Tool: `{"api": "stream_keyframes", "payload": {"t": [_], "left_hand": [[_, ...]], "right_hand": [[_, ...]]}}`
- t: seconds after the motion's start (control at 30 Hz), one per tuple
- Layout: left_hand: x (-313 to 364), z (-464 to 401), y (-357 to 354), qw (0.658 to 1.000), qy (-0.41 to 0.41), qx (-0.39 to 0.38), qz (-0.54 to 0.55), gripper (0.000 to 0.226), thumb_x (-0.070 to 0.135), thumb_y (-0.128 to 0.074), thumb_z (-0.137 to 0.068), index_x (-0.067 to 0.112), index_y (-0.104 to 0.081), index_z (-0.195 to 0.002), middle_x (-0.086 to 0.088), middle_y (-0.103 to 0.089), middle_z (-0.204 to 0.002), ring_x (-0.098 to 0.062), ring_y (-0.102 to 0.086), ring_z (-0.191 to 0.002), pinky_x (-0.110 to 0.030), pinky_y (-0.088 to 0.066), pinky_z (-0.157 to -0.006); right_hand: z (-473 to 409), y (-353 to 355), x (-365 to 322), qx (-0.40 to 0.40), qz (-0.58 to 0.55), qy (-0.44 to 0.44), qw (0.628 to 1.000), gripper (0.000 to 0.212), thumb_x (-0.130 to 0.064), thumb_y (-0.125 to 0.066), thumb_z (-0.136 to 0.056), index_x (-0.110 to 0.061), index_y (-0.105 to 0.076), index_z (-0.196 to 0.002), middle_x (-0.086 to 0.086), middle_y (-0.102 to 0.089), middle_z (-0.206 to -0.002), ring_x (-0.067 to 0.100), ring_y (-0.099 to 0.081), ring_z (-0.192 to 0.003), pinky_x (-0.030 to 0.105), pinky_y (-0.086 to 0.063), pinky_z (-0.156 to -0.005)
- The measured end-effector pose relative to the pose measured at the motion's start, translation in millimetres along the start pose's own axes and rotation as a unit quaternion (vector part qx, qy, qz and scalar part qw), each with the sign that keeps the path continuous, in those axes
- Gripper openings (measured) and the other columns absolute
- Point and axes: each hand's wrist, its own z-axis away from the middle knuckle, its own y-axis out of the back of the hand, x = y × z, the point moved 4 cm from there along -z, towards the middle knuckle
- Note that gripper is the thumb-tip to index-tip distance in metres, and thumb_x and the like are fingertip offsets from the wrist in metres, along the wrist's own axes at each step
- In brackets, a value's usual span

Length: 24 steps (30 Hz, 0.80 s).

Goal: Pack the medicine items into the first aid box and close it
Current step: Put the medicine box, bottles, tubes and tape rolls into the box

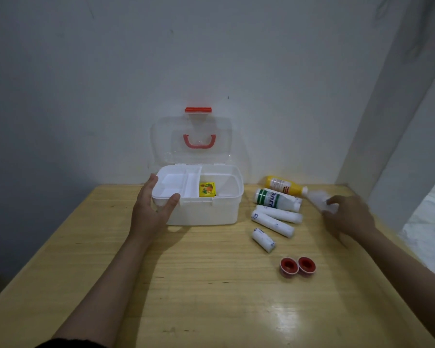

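The white first aid box (pixel 211 212) stands open on the wooden table, its clear lid (pixel 191 139) with red handle upright against the wall. A small yellow packet (pixel 207 189) lies inside beside the white inner tray (pixel 176 184). My left hand (pixel 152 209) grips the box's front left corner. To the right lie a yellow bottle (pixel 284 185), a white bottle with green bands (pixel 278 199), three white bandage rolls (pixel 273 223) and two red tape rolls (pixel 297 265). My right hand (pixel 347 214) closes on a blurred white item (pixel 319 198) at the far right.
The table (pixel 211 285) sits in a corner, with the wall right behind the box and a wall edge to the right. Bare wood lies in front of the box, toward me.
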Motion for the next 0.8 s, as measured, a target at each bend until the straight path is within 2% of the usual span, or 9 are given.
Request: {"api": "stream_keyframes", "payload": {"t": [0.1, 0.23, 0.4, 0.5, 0.57, 0.63, 0.8], "left_hand": [[-1.5, -0.1, -0.3, 1.0, 0.009, -0.005, 0.0, 0.071, 0.039, -0.066, -0.081, 0.025, -0.033, -0.143, 0.007, -0.03, -0.152, -0.015, -0.03, -0.138, -0.041, -0.034, -0.11], [-2.4, -0.4, -0.2, 1.0, 0.018, -0.008, 0.005, 0.071, 0.042, -0.065, -0.081, 0.028, -0.032, -0.142, 0.008, -0.03, -0.152, -0.017, -0.032, -0.137, -0.047, -0.038, -0.108], [-1.5, 0.0, -0.2, 1.0, 0.011, -0.003, 0.01, 0.071, 0.039, -0.066, -0.08, 0.026, -0.033, -0.142, 0.008, -0.031, -0.152, -0.016, -0.031, -0.137, -0.045, -0.036, -0.109], [-2.5, -0.5, -0.8, 1.0, 0.01, -0.003, 0.011, 0.071, 0.039, -0.066, -0.081, 0.026, -0.033, -0.142, 0.007, -0.031, -0.152, -0.016, -0.031, -0.137, -0.046, -0.037, -0.108], [-3.3, -0.7, -1.3, 1.0, 0.011, -0.004, 0.013, 0.072, 0.04, -0.066, -0.08, 0.027, -0.032, -0.142, 0.007, -0.031, -0.152, -0.017, -0.032, -0.136, -0.047, -0.039, -0.107], [-4.2, -0.7, -1.3, 1.0, 0.013, -0.004, 0.017, 0.071, 0.04, -0.066, -0.08, 0.028, -0.033, -0.142, 0.007, -0.031, -0.151, -0.017, -0.033, -0.136, -0.047, -0.039, -0.106], [-6.7, -1.7, -0.3, 1.0, 0.011, -0.004, 0.016, 0.072, 0.042, -0.067, -0.078, 0.029, -0.034, -0.141, 0.007, -0.031, -0.151, -0.017, -0.033, -0.136, -0.049, -0.04, -0.106]], "right_hand": [[9.2, -6.3, 7.0, 0.024, -0.029, -0.008, 0.999, 0.043, -0.034, -0.059, -0.079, -0.023, -0.06, -0.119, 0.018, -0.059, -0.117, 0.039, -0.055, -0.107, 0.044, -0.049, -0.086], [15.9, 1.0, 6.9, 0.075, -0.092, -0.005, 0.993, 0.037, -0.034, -0.065, -0.076, -0.017, -0.066, -0.109, 0.021, -0.063, -0.112, 0.04, -0.056, -0.105, 0.043, -0.047, -0.086], [26.0, 37.6, -20.4, 0.173, -0.191, 0.064, 0.964, 0.03, -0.025, -0.075, -0.074, -0.009, -0.071, -0.098, 0.017, -0.068, -0.106, 0.032, -0.058, -0.104, 0.035, -0.042, -0.09], [33.2, 58.7, -51.3, 0.196, -0.257, 0.099, 0.941, 0.026, -0.027, -0.077, -0.071, -0.013, -0.072, -0.093, 0.011, -0.069, -0.102, 0.026, -0.059, -0.101, 0.039, -0.047, -0.09], [37.4, 65.8, -75.4, 0.174, -0.312, 0.129, 0.925, 0.023, -0.026, -0.079, -0.069, -0.017, -0.073, -0.09, 0.009, -0.069, -0.102, 0.021, -0.061, -0.1, 0.04, -0.051, -0.087], [41.3, 68.8, -102.2, 0.128, -0.349, 0.161, 0.915, 0.022, -0.025, -0.08, -0.068, -0.022, -0.073, -0.089, 0.007, -0.067, -0.106, 0.017, -0.06, -0.102, 0.035, -0.051, -0.088], [37.1, 56.9, -165.9, 0.015, -0.283, 0.242, 0.928, 0.023, -0.028, -0.079, -0.066, -0.023, -0.075, -0.088, 0.003, -0.065, -0.11, 0.015, -0.058, -0.104, 0.035, -0.049, -0.093]]}}
